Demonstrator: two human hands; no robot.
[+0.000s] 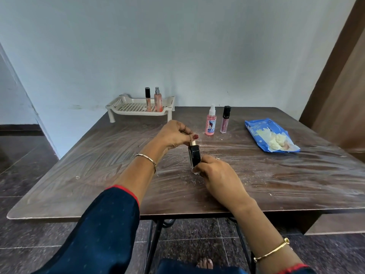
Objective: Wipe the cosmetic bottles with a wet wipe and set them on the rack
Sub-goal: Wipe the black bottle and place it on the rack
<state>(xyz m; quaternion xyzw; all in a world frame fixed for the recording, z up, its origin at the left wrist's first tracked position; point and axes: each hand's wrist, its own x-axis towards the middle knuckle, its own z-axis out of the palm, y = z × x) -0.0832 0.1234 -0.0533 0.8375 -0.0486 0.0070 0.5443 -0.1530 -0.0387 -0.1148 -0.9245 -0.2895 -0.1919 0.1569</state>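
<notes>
Wiping: black bottle (194,156), well in front of the rack (118,107). Left hand (175,135) pinches its gold cap (193,143); right hand (219,175) curls fingers (209,160) round wipe (194,171) and base. Advice: steady the cap, turn bottle, cover every face.

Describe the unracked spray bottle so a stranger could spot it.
From the blue wet-wipe pack on the table's right, look left to two standing items. The pink spray bottle is the left one, pale-capped and round, unlike the slim black-capped lip gloss tube.
</notes>
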